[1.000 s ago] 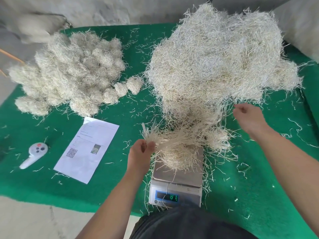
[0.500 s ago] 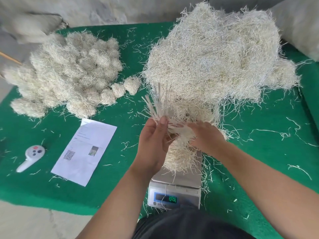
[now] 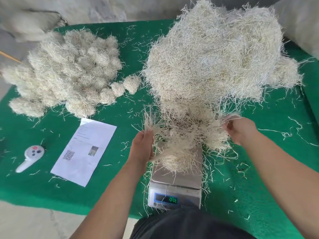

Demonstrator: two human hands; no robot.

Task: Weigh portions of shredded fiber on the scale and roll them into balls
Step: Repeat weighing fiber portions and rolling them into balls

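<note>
Pale fiber clump (image 3: 177,157) atop steel scale (image 3: 176,183)

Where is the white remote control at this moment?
In the head view, the white remote control lies on the green mat at the left, beside the printed sheet, below the rolled balls.

The scale (image 3: 176,183) sits at the near edge, a fiber portion (image 3: 177,159) on it. The loose fiber heap (image 3: 219,54) lies behind it. The rolled balls (image 3: 69,73) lie far left; the paper sheet (image 3: 84,150) and remote (image 3: 32,156) lie near left.
</note>
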